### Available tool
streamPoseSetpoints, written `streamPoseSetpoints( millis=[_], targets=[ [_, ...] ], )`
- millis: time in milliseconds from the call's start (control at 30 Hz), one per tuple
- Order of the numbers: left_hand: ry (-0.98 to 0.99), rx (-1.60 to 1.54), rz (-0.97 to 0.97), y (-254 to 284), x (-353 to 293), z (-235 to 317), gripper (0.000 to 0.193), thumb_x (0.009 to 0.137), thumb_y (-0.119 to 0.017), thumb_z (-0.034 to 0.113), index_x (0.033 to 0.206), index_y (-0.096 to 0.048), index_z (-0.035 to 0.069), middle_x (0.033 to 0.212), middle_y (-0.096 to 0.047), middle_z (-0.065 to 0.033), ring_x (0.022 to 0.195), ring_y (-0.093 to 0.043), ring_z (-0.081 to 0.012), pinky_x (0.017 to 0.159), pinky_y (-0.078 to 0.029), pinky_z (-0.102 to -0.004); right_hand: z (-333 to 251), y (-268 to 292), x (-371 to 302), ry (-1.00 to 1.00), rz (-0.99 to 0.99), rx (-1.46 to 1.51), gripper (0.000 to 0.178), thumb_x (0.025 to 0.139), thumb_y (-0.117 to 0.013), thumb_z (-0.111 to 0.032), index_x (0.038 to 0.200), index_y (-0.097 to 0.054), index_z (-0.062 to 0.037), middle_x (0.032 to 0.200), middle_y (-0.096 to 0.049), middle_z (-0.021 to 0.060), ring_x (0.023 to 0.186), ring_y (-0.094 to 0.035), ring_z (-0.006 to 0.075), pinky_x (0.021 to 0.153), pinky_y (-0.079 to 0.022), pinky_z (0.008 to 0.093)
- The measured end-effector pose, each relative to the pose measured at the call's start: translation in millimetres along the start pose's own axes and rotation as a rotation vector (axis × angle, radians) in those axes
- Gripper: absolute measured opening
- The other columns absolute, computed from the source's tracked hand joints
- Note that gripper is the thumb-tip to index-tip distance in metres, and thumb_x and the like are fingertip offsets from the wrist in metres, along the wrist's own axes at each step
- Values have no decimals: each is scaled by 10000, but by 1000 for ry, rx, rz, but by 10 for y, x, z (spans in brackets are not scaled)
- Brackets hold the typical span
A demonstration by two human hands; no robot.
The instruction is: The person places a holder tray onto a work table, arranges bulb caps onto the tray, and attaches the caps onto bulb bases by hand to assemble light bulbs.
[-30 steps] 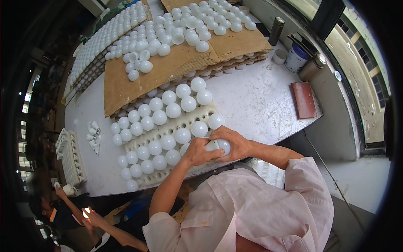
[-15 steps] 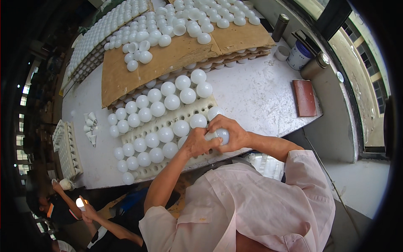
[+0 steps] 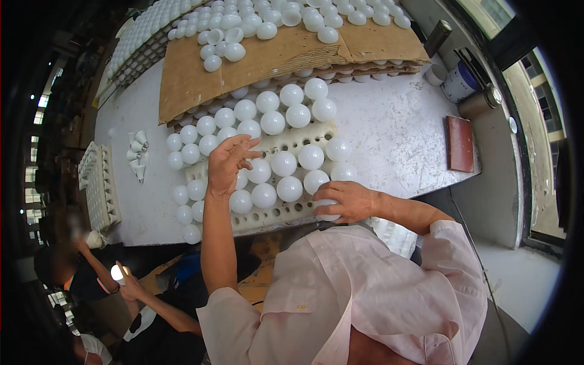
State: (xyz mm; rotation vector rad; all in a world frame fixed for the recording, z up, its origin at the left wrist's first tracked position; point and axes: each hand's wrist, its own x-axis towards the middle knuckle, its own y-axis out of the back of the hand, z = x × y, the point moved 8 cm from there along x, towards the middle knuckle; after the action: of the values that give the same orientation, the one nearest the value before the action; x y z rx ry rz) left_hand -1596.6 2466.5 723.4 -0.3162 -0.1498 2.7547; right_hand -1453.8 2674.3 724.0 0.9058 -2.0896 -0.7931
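White round light bulbs (image 3: pixel 283 163) stand in rows in a pale holed tray (image 3: pixel 294 141) on the table before me. My right hand (image 3: pixel 348 201) is wrapped over a bulb (image 3: pixel 328 210) at the tray's near right edge, and covers much of it. Over the left part of the tray hangs my left hand (image 3: pixel 230 163), its fingers bent and apart with nothing visible between them. It hides some of the bulbs behind it.
Cardboard sheets (image 3: pixel 255 61) bearing white globe covers lie farther back. White cone-shaped bulb bases (image 3: pixel 139 152) rest at left, near a stacked tray (image 3: pixel 100 188). A brown-red notebook (image 3: pixel 460 144), bucket (image 3: pixel 457 84) and flasks line the right. A co-worker holds a lit bulb (image 3: pixel 120 273).
My left hand has left the bulb both hands held and moved left over the tray. My right hand has lowered that bulb to the tray's near right edge. The view has shifted slightly.
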Motion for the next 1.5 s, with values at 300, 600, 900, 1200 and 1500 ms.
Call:
streamPoseSetpoints(
  millis=[300,600,900,1200,1500],
  targets=[
    [24,-3,547,1636,-258,-181,229,897,-626,144,1072,-609,-3,1047,-666,-164,825,-674,-189,583,-483,-234,-55,-355,68,29,-181,-255,493,658,-746,-243,1114,-599,-126,1194,-513,85,1120,-488,265,938,-415,395],
    [20,557,1171,4728,-617,-552,436,798,-678,105,1176,-540,-63,1161,-608,-222,1075,-606,-284,895,-486,-341,-6,-115,461,-241,36,-138,392,608,-743,-116,987,-647,-85,1095,-554,103,970,-552,302,802,-477,415],
    [409,878,1231,6746,-711,-1299,673,693,-634,57,1321,-398,7,1248,-540,-220,1153,-528,-386,1005,-418,-401,873,337,1104,-646,212,-306,426,638,-699,54,1046,-619,-37,1048,-575,173,952,-586,336,800,-504,398],
    [628,1076,1143,6765,-106,-1258,625,724,-708,166,1261,-425,17,1213,-561,-182,1105,-564,-354,958,-446,-455,2595,1129,1699,-885,368,-571,478,769,-680,-97,1226,-540,-91,1238,-520,135,1124,-522,332,933,-458,393],
    [434,1160,1115,6199,-268,-1183,514,729,-751,233,1097,-479,0,1026,-637,-246,962,-611,-420,830,-477,-492,3937,1321,2561,-1039,493,-716,671,722,-716,-213,1330,-442,-134,1317,-439,192,1174,-474,386,993,-415,416]
  ],
)
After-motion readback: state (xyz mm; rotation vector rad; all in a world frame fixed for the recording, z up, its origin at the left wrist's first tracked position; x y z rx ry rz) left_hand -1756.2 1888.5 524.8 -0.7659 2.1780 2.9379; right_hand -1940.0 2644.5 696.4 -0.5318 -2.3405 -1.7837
